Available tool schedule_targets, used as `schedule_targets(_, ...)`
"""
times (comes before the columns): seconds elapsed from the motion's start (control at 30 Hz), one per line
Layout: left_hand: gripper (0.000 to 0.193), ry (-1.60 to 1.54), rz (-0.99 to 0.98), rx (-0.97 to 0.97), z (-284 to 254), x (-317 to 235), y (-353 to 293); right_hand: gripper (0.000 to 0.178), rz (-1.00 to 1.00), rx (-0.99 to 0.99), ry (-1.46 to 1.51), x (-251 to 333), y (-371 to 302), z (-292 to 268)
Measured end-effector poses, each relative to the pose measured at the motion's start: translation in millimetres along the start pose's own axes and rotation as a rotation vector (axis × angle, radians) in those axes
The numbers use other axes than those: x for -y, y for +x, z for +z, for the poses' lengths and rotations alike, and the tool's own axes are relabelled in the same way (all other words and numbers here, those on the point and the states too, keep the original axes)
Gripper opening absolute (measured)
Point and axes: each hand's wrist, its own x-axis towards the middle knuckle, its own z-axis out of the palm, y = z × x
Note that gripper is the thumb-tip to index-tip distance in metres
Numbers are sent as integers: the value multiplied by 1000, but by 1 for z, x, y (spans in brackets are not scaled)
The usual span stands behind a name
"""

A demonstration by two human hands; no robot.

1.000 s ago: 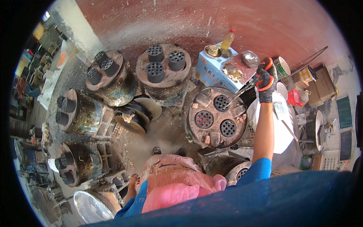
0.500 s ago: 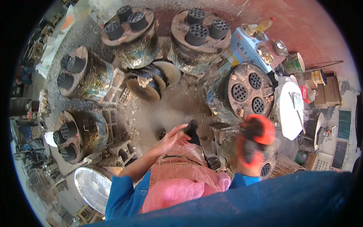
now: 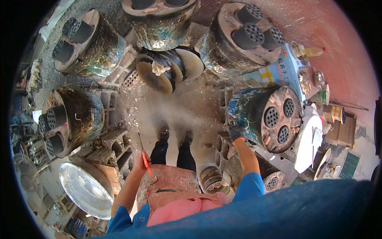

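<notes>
My left hand [image 3: 140, 164], bare, is closed round a tool with a red handle [image 3: 147, 162] and a thin dark shaft pointing away from me; its exact kind is unclear. My right hand [image 3: 237, 133] wears a dark glove with an orange cuff. It is against the lower side of a blue, worn drum stove [image 3: 248, 107]; its fingers are too small and dark to read. Three coal briquettes with holes, one of them a near briquette [image 3: 283, 134], sit sunk in that stove's pale top.
More drum stoves, such as the far right stove [image 3: 223, 44] and left stove [image 3: 85, 115], ring me with raised briquettes. Round plates [image 3: 153, 77] stand on edge ahead. A white basin [image 3: 81, 187] lies at left, a blue box [image 3: 292, 71] at right.
My right hand has moved forward from beside me to the stove's side. My left hand, open and empty before, has drawn back left and now holds the red-handled tool. The view has shifted.
</notes>
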Motion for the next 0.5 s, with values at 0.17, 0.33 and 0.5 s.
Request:
schedule_targets(0.17,31,30,19,22,-12,-6,-23,29,-63,252,-38,-1,63,57)
schedule_targets(0.33,33,-36,-5,54,-11,-13,-37,27,-100,151,-61,-12,55,58)
schedule_targets(0.5,35,46,34,141,8,-18,-47,24,-114,96,-130,-17,41,49)
